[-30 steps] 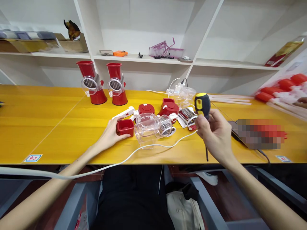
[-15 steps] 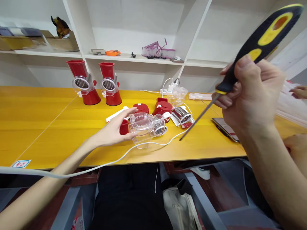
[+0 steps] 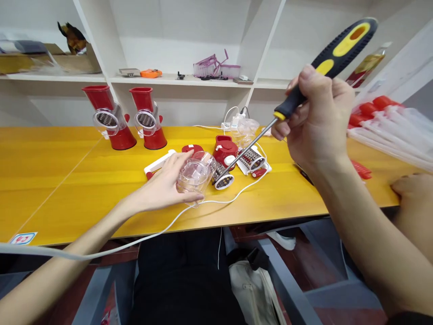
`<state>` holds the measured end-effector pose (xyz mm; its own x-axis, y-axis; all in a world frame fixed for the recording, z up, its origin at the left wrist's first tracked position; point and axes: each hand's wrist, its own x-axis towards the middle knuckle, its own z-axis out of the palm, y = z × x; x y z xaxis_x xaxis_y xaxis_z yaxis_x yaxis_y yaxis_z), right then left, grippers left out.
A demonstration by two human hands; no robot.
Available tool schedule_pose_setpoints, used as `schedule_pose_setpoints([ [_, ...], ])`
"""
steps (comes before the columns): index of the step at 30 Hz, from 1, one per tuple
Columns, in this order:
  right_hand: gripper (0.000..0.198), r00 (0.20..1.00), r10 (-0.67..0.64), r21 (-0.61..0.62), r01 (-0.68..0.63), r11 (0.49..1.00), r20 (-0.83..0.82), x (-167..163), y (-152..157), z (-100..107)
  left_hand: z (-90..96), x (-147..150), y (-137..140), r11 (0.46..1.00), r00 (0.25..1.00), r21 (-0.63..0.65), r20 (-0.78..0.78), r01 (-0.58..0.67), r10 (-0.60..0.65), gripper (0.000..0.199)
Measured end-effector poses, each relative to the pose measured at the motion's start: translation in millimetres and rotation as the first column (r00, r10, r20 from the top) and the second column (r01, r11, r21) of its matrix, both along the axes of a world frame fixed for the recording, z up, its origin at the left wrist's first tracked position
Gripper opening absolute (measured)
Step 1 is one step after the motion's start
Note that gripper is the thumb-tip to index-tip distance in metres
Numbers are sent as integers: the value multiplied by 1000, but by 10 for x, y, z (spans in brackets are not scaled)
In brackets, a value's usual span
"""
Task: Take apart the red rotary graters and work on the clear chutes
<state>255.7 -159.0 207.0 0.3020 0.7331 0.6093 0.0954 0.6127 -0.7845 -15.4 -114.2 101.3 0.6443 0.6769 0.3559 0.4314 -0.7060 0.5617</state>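
Note:
My left hand [image 3: 164, 185] grips a clear plastic grater housing [image 3: 194, 175] over the table, thumb in front and fingers behind. At the housing's right side lies a metal grating drum [image 3: 223, 179] with a white rim. My right hand [image 3: 320, 117] is closed around the black-and-yellow handle of a screwdriver [image 3: 260, 133]. Its long shaft slants down to the left, and the tip appears over the drum and housing; whether it touches them I cannot tell. Just behind are a red grater base [image 3: 225, 152] and another grating drum [image 3: 252, 159].
Two assembled red rotary graters [image 3: 149, 119] stand at the back left. A white cable [image 3: 176, 220] crosses the front. Plastic-wrapped red items [image 3: 389, 117] lie at the right, near another person's hand [image 3: 409, 187]. Shelves [image 3: 182, 80] rise behind the table [image 3: 81, 189].
My right hand has brought the screwdriver down and left, its tip moving to the drum. The clear housing has turned in my left hand. The view has shifted slightly right.

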Motion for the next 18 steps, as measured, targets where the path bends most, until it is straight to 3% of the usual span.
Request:
schedule_pose_setpoints([
  [4, 39, 1000, 2, -69, 0, 998, 27, -33, 19, 55, 46, -32, 55, 984, 987, -99, 73, 151, -144, 91],
  [6, 41, 1000, 2, -44, -1, 999, 22, -97, 33, 85, 10, 3, 58, 995, 987, -45, 136, 92, -85, 84],
  [10, 43, 994, 68, 144, -79, 986, 82, -295, 127, 142, -156, 68, -2, 996, 985, 85, 173, -37, 22, 85],
  [15, 40, 979, 73, 337, -134, 932, 188, -578, 298, 221, -379, 67, -7, 999, 954, 40, 298, -31, 18, 84],
  [18, 41, 943, 71, 339, -186, 922, 324, -724, 304, 239, -477, 112, 8, 997, 925, 18, 376, -72, 60, 84],
])
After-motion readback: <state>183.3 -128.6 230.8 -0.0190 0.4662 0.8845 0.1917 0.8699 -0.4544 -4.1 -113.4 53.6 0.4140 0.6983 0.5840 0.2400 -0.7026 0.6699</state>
